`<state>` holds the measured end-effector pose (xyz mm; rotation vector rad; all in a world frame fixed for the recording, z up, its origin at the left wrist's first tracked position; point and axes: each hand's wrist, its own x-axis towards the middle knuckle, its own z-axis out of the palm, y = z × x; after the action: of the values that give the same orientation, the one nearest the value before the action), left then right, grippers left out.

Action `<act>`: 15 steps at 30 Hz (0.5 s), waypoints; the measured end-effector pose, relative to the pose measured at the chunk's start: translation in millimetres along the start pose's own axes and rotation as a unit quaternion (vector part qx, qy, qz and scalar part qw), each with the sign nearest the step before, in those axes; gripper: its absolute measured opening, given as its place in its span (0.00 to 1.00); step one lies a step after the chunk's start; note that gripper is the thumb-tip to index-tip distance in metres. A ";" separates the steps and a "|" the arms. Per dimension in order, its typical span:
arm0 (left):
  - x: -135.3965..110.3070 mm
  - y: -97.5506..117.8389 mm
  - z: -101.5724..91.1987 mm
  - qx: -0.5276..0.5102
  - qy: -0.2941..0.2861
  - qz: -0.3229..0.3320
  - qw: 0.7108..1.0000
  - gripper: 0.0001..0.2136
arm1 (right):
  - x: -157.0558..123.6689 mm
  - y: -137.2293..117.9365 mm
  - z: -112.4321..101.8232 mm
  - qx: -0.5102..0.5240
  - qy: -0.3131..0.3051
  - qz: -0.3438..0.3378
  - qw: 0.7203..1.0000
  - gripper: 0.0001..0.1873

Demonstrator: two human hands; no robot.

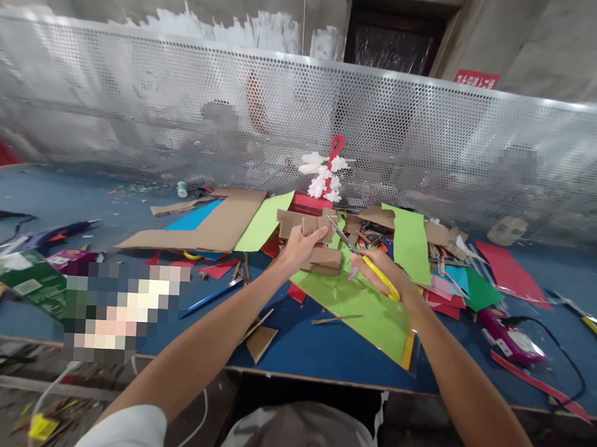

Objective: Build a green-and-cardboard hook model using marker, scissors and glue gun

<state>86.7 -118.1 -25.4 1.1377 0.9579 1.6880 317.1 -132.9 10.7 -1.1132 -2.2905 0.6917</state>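
My left hand [301, 245] grips a piece of brown cardboard [306, 225] and holds it up over the blue table [322, 348]. My right hand [384, 273] is closed on yellow-handled scissors [364, 259]; their blades point up and left and reach the cardboard's right edge. Below both hands lies a green sheet [368, 310], and a second cardboard piece [326, 260] sits just under my left hand.
Cardboard sheets [213, 229], coloured paper [410, 243] and scraps litter the table. A red box with white paper flowers [323, 181] stands behind. Glue guns lie at left [58, 232] and right [510, 338]. A perforated metal screen [433, 137] closes the back.
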 end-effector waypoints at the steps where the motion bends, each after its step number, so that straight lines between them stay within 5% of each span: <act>1: 0.1 0.8 0.0 -0.005 -0.002 0.000 1.000 0.25 | 0.8 0.7 1.2 -0.007 0.005 0.002 1.000 0.29; 15: -5.9 9.0 5.3 -0.043 -0.041 -0.026 0.998 0.26 | -0.9 -2.8 9.7 0.082 0.040 -0.002 0.996 0.33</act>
<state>90.9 -125.9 -17.4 1.1065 0.8485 1.6126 310.0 -137.4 5.0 -1.0408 -2.1265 0.8037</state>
